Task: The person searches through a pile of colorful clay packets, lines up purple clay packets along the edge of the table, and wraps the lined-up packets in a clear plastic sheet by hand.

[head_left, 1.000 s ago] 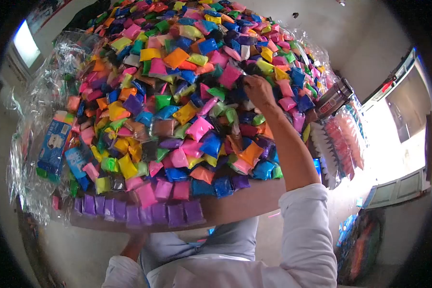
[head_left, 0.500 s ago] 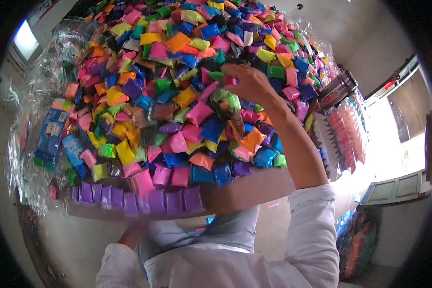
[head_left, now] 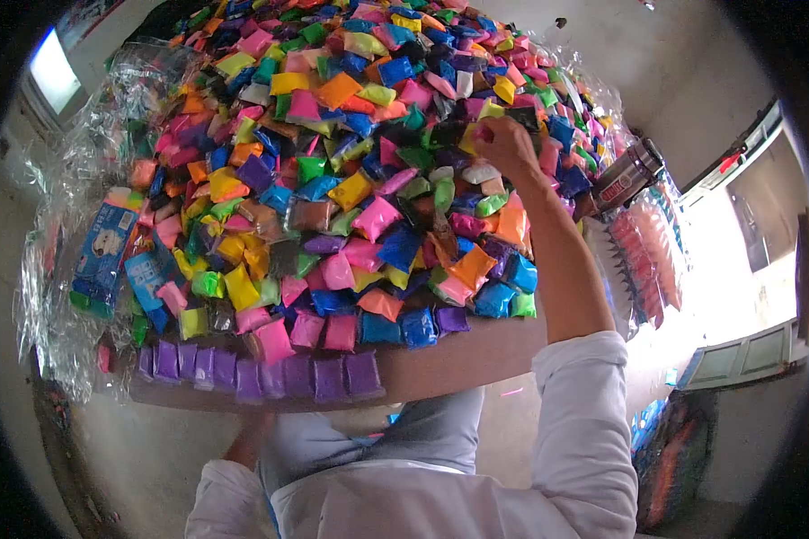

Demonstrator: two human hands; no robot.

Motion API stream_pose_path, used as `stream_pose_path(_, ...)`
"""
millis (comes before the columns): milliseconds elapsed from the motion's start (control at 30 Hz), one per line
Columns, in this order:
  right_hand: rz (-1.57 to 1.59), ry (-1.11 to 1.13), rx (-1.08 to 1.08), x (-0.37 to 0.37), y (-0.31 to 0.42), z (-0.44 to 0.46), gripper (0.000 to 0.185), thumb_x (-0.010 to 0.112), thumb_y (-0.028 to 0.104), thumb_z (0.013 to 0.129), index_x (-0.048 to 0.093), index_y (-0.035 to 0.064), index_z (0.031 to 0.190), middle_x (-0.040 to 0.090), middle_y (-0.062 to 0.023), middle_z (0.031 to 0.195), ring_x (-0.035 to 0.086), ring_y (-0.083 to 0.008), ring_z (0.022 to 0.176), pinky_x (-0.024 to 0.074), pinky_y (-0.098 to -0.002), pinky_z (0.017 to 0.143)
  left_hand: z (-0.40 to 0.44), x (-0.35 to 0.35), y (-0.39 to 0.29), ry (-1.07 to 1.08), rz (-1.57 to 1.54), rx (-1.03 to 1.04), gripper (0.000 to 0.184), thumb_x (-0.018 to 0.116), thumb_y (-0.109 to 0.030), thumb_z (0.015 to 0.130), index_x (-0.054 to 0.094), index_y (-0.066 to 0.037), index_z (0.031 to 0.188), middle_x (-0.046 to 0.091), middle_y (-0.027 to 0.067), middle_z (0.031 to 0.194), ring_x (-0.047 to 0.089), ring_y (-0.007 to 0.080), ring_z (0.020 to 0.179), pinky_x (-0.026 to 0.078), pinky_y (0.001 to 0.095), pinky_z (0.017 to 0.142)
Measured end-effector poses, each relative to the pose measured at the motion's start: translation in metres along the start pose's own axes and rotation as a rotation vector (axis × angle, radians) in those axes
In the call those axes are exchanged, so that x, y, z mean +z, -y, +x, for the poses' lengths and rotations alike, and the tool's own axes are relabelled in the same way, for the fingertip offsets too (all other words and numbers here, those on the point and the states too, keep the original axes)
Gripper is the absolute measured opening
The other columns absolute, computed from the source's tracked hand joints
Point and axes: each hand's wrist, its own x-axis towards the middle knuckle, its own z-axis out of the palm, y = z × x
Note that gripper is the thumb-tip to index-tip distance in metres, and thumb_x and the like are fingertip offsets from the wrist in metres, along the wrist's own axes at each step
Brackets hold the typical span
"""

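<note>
Tilted metallic flask (head_left: 627,178), bright window (head_left: 55,74) at upper left, pale wall (head_left: 706,103)

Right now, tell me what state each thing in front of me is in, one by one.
Right hand: over the heap, grip unclear
Left hand: mostly hidden below the table edge
Purple packets: lined up in a row
Colored packets: heaped, colors mixed
Flask: tilted
Clear plastic wrap: crumpled
Table: mostly covered
Right sleeve: pushed up the arm

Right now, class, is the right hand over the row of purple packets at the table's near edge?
No, the right hand is at the multicoloured heap, while the purple packets lie along the table edge.
</note>
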Motion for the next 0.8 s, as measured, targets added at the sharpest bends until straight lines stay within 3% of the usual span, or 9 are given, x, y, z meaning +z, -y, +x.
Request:
stream_pose_path(167,-0.082,-0.132,0.123,-0.030,-0.010,0.003,0.023,0.059,0.013,0.072,0.061,0.0041,0.093,0.060,-0.0182,0.089,0.059,-0.0338,0.087,0.0472,-0.0417,0.075,0.009,0.003,0.001,0.017,0.020,-0.018,0.053,0.046,-0.048,0.085,0.056,-0.008,0.118,0.052,0.0177,0.121,0.045,0.0349,0.117,0.033,0.0443,0.100)
stream_pose_path(267,-0.239,-0.519,0.165,-0.032,0.005,0.005,0.030,0.063,0.016,0.073,0.061,0.0119,0.102,0.061,-0.0162,0.091,0.060,-0.0327,0.088,0.0477,-0.0409,0.076,0.013,0.004,0.000,0.020,0.026,-0.021,0.051,0.046,-0.046,0.085,0.056,-0.007,0.117,0.053,0.0174,0.119,0.045,0.0342,0.115,0.034,0.0440,0.099)
stream_pose_path(300,-0.238,-0.519,0.164,-0.031,0.014,0.006,0.030,0.063,0.016,0.073,0.061,0.0119,0.102,0.061,-0.0162,0.091,0.060,-0.0327,0.088,0.0477,-0.0409,0.076,0.013,0.005,0.001,0.024,0.029,-0.025,0.050,0.047,-0.046,0.085,0.056,-0.007,0.116,0.053,0.0173,0.118,0.046,0.0339,0.114,0.034,0.0439,0.098)
stream_pose_path(400,0.040,0.043,0.203,-0.036,0.061,0.003,0.033,0.061,0.016,0.075,0.061,0.0120,0.107,0.061,-0.0141,0.102,0.057,-0.0309,0.100,0.0462,-0.0413,0.082,0.012,0.006,0.003,0.032,0.030,-0.027,0.049,0.047,-0.044,0.085,0.057,-0.007,0.115,0.054,0.0170,0.116,0.046,0.0332,0.112,0.035,0.0435,0.097)
stream_pose_path(433,0.042,0.045,0.205,-0.020,0.055,-0.002,0.033,0.061,0.016,0.075,0.061,0.0120,0.107,0.061,-0.0141,0.102,0.057,-0.0309,0.100,0.0462,-0.0413,0.082,0.011,0.007,0.002,0.036,0.032,-0.027,0.048,0.047,-0.044,0.085,0.057,-0.007,0.115,0.054,0.0169,0.115,0.047,0.0330,0.112,0.035,0.0434,0.097)
stream_pose_path(500,0.010,0.228,-0.247,0.015,0.042,-0.010,0.032,0.059,0.015,0.075,0.061,0.0099,0.107,0.063,-0.0164,0.094,0.058,-0.0319,0.098,0.0459,-0.0414,0.084,0.011,0.008,0.003,0.037,0.034,-0.024,0.047,0.048,-0.042,0.085,0.057,-0.007,0.114,0.054,0.0167,0.114,0.047,0.0325,0.110,0.035,0.0432,0.096)
stream_pose_path(600,0.077,0.162,-0.248,0.017,0.037,-0.013,0.026,0.057,0.015,0.074,0.062,0.0093,0.099,0.063,-0.0179,0.088,0.060,-0.0363,0.088,0.0481,-0.0456,0.078,0.011,0.007,0.003,0.031,0.025,-0.026,0.045,0.048,-0.041,0.085,0.057,-0.006,0.112,0.055,0.0164,0.112,0.048,0.0317,0.108,0.036,0.0429,0.095)
stream_pose_path(767,0.098,0.115,-0.044,-0.009,0.030,-0.007,0.029,0.055,0.009,0.071,0.063,0.0082,0.099,0.063,-0.0174,0.086,0.058,-0.0359,0.092,0.0466,-0.0442,0.081,0.009,0.008,0.002,0.041,0.030,-0.036,0.042,0.049,-0.038,0.086,0.058,-0.006,0.110,0.056,0.0159,0.108,0.049,0.0305,0.105,0.037,0.0423,0.094)
stream_pose_path(800,0.058,-0.011,-0.058,-0.015,0.023,-0.007,0.028,0.055,0.008,0.071,0.063,0.0071,0.098,0.063,-0.0175,0.088,0.058,-0.0363,0.092,0.0466,-0.0440,0.081,0.010,0.008,0.001,0.043,0.027,-0.040,0.041,0.049,-0.038,0.086,0.058,-0.006,0.110,0.056,0.0158,0.107,0.050,0.0302,0.104,0.037,0.0422,0.093)
